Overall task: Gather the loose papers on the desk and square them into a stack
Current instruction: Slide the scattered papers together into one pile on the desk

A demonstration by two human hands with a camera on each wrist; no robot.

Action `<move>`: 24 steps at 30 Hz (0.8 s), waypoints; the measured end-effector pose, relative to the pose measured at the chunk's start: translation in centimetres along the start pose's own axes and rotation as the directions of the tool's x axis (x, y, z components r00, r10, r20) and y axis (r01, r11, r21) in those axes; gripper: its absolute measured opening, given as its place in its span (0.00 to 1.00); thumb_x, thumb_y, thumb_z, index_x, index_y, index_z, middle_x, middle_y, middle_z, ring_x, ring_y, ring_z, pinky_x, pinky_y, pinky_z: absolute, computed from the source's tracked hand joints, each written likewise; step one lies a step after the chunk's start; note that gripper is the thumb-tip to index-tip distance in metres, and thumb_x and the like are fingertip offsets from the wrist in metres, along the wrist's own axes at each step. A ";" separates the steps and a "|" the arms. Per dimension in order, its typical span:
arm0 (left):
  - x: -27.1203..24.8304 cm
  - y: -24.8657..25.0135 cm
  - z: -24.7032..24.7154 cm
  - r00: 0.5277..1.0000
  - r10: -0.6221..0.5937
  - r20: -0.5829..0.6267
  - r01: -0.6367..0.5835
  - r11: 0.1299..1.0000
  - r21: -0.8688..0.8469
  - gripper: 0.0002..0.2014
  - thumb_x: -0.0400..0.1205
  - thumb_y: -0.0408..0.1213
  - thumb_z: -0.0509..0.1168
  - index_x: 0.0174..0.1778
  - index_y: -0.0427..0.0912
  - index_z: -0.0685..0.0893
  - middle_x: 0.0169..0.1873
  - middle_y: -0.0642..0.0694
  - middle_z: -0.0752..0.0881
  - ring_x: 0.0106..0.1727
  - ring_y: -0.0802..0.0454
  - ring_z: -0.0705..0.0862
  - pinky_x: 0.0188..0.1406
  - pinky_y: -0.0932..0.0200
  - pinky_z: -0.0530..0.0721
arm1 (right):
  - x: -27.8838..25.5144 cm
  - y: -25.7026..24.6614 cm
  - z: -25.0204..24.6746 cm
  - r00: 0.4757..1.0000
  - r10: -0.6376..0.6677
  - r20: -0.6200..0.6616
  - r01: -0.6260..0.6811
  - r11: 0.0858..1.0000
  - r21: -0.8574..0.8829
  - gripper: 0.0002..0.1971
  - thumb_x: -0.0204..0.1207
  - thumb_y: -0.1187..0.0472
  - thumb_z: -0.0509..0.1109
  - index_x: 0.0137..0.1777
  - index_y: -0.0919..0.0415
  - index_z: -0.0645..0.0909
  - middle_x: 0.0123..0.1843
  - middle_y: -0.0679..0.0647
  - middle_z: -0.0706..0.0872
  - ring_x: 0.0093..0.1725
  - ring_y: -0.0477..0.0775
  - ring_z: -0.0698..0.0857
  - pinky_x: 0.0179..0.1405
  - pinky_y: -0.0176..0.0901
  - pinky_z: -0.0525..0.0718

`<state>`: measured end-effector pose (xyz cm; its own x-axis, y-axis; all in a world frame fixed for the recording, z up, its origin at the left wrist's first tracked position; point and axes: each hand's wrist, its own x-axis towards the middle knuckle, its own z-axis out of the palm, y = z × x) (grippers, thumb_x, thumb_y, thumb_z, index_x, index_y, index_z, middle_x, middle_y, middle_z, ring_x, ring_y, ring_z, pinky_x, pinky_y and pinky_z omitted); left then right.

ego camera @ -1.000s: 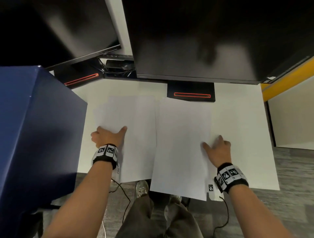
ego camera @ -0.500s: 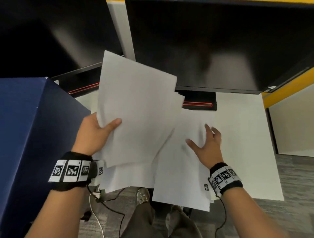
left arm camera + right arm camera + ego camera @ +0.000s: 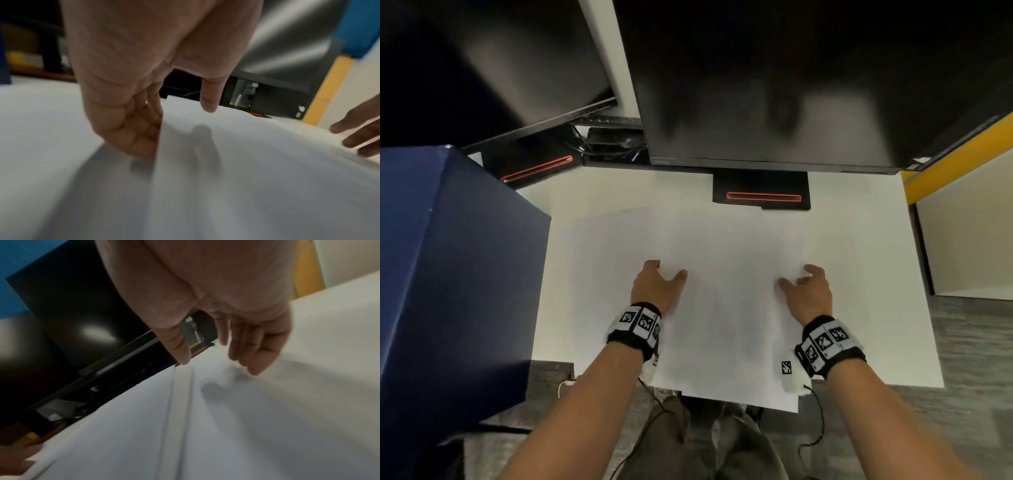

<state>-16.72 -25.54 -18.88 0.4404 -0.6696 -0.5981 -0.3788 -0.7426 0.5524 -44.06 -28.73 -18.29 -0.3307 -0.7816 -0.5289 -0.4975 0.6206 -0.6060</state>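
Several white sheets [image 3: 726,318] lie overlapped in a loose pile mid-desk, its near end hanging over the front edge. My left hand [image 3: 667,270] is at the pile's left edge. In the left wrist view its straight fingers [image 3: 139,133] lie against and under that edge of the pile [image 3: 246,162], with the thumb just above the top sheet. My right hand [image 3: 798,279] rests at the pile's right side with relaxed fingers [image 3: 242,353] touching the paper [image 3: 226,426]. One more sheet [image 3: 606,260] lies flat to the left, partly under the pile.
Two dark monitors [image 3: 774,85] hang over the back of the white desk [image 3: 859,274], their stands [image 3: 762,193] marked with red lines. A blue partition [image 3: 448,274] stands close on the left. Cables [image 3: 613,140] run behind. My legs are below the desk's front edge.
Half a second ago my left hand held several sheets up in the air. They now lie on the middle pile, and both hands have come down to the pile's sides.
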 end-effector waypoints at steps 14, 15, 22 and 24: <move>-2.0 0.1 3.3 0.965 0.173 0.195 -0.212 0.956 0.203 0.37 0.79 0.55 0.69 0.81 0.42 0.68 0.72 0.41 0.75 0.69 0.45 0.81 0.71 0.52 0.78 | 1.3 1.6 -0.1 0.993 0.117 0.017 -0.113 0.979 -0.169 0.39 0.77 0.45 0.71 0.80 0.68 0.65 0.77 0.68 0.66 0.70 0.71 0.76 0.71 0.56 0.77; -2.0 0.4 3.4 0.957 0.190 0.221 -0.232 0.956 0.179 0.36 0.79 0.55 0.69 0.81 0.42 0.69 0.71 0.43 0.76 0.68 0.46 0.81 0.70 0.55 0.78 | 1.7 0.9 0.3 0.995 0.100 0.026 -0.094 0.982 -0.165 0.38 0.76 0.45 0.71 0.79 0.68 0.66 0.76 0.67 0.66 0.69 0.71 0.76 0.71 0.57 0.77; 2.6 -3.4 -6.5 0.899 -0.141 -0.415 0.199 0.975 0.101 0.41 0.71 0.62 0.71 0.75 0.40 0.74 0.69 0.35 0.78 0.70 0.35 0.76 0.68 0.42 0.76 | 2.7 -1.2 0.5 0.994 0.100 0.043 -0.091 0.979 -0.182 0.46 0.73 0.44 0.75 0.85 0.62 0.57 0.80 0.66 0.63 0.76 0.69 0.71 0.73 0.57 0.75; 3.4 -4.8 -9.2 0.834 -0.347 -0.429 0.416 0.906 0.076 0.52 0.67 0.67 0.72 0.78 0.34 0.66 0.73 0.32 0.72 0.74 0.33 0.71 0.69 0.37 0.75 | 2.2 -0.7 0.8 0.997 0.037 0.074 -0.020 0.976 -0.218 0.48 0.71 0.43 0.77 0.85 0.61 0.56 0.79 0.66 0.63 0.77 0.69 0.69 0.76 0.59 0.73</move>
<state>-5.88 -24.14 -18.20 0.8478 -0.2937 -0.4416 -0.2217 -0.9527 0.2079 -43.77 -30.81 -19.50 -0.2883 -0.7514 -0.5936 -0.6536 0.6075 -0.4515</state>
